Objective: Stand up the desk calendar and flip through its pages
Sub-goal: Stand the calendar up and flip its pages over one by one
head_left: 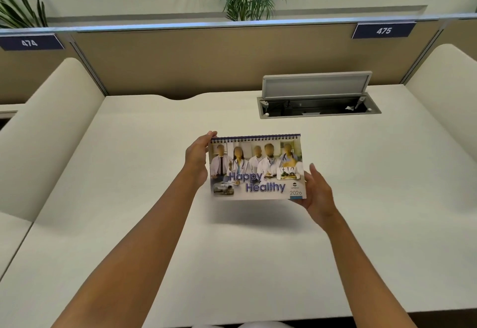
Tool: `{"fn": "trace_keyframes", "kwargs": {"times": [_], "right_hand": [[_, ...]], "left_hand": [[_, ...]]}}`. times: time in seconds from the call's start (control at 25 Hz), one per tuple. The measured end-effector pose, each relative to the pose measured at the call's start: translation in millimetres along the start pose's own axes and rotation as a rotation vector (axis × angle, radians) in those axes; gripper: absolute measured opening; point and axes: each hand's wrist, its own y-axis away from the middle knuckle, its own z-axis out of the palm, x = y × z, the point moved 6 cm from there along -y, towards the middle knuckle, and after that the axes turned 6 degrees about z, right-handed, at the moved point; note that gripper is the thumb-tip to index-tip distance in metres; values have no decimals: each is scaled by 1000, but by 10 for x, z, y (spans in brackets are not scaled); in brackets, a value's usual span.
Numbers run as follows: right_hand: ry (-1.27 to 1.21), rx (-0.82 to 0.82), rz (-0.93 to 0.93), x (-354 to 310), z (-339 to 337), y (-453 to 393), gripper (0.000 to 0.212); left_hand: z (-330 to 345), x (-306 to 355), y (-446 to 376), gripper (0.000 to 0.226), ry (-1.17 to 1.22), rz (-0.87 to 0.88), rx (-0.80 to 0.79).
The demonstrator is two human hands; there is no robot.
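Note:
A spiral-bound desk calendar (256, 170) with a cover photo of people in white coats and the words "Happy Healthy 2026" is held in the air above the white desk (129, 198), its cover facing me and the spiral at the top. Its shadow lies on the desk beneath it. My left hand (197, 157) grips its left edge, fingertips at the top left corner by the spiral. My right hand (318, 189) holds the lower right corner, fingers behind the calendar and thumb up beside its edge.
An open cable box (318, 105) with a raised lid is set into the desk at the back right. A tan partition (206, 56) with number signs 474 and 475 closes off the far edge. Cream side dividers stand left and right. Plants rise behind the partition.

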Motion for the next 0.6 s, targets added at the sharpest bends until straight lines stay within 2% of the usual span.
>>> {"fn": "trace_keyframes", "kwargs": {"times": [0.08,0.2,0.28,0.4,0.6], "right_hand": [[-33,-157,62,-119,86,52,71],[-145,-293,-3,-417,262,91,83],[-166,-346,-60,-624,403,73,98],[-133,-335,-86,-846,566,-36,106],[23,-164,-138,-973,668,-216,83]], "left_hand": [[39,14,24,25,68,-19,-67],[53,27,85,44,234,-66,-158],[28,24,93,48,290,-51,-169],[20,24,68,42,256,39,-170],[64,-7,21,28,158,81,-144]]}}
